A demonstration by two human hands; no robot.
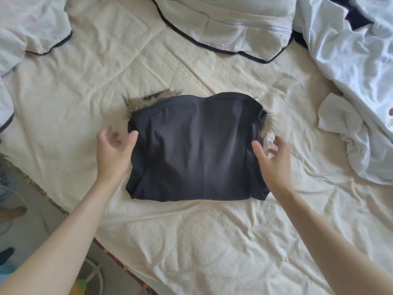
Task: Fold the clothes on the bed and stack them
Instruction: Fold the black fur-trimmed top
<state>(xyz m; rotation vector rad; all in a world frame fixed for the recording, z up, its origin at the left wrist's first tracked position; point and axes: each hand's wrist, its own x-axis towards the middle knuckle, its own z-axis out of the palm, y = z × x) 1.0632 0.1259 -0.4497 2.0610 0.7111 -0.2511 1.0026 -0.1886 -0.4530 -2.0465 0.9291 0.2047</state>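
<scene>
Either side of the folded dark jacket (196, 147): left hand (112, 152) and right hand (274, 158), fingers spread and relaxed, nothing gripped. Left thumb at or just against the jacket's left edge; right thumb likewise at the right edge; contact too blurred to confirm. Palms turned inward toward one another, forearms converging from the near corners, wrists roughly level. Probably framing the bundle to square it or lift it whole. Jacket folded to a compact rectangle, centred on the cream bedsheet (191, 241), fur trim (144, 101) protruding at the far left and right corners. Well apart, at the right: rumpled white garment (350, 81), apparently still unfolded. Beyond: piped pillow (229, 24).
</scene>
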